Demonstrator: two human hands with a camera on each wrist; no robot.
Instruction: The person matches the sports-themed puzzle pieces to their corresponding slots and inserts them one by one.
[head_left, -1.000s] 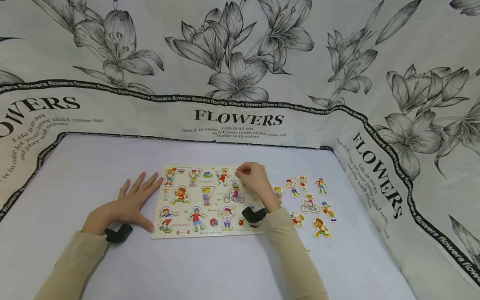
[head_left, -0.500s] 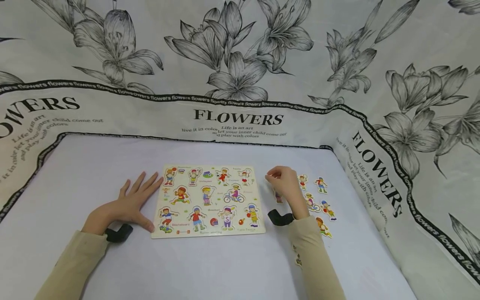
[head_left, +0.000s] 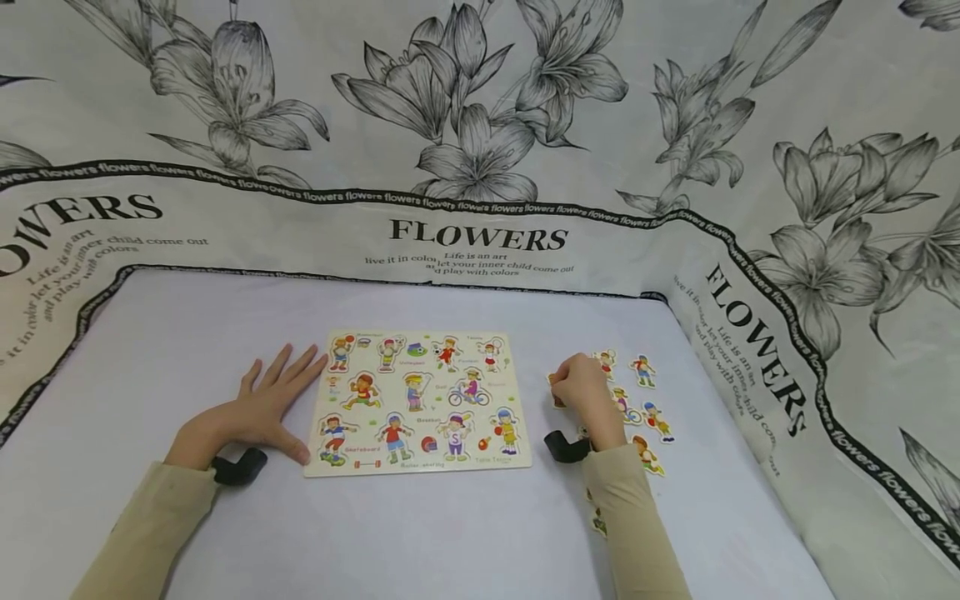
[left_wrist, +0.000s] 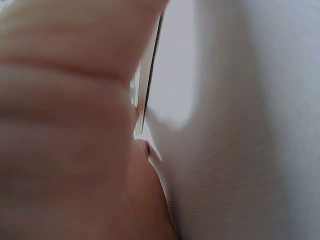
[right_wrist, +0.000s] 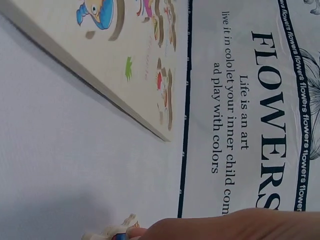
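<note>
A pale puzzle board (head_left: 390, 395) printed with children playing sports lies flat on the white table. My left hand (head_left: 251, 408) rests spread at its left side, fingertips and thumb right at the edge. In the left wrist view, the palm fills the left half and the board's edge (left_wrist: 146, 75) shows beside it. To the right of the board, my right hand (head_left: 588, 392) pinches a small puzzle piece (head_left: 557, 400) with curled fingers, low over the table. The right wrist view shows part of that piece (right_wrist: 119, 236) at the thumb tip; its picture is mostly hidden.
Several loose figure pieces lie right of the board, among them a cyclist (head_left: 624, 407), a runner (head_left: 645, 455) and a child in blue (head_left: 642, 370). More pieces (head_left: 597, 522) show partly under the right forearm. A flower-printed cloth wall (head_left: 480, 242) borders the table's back.
My right hand has moved from the board's upper right corner to the loose pieces on the right, uncovering that corner, and has closed on a piece there. The left hand stays put.
</note>
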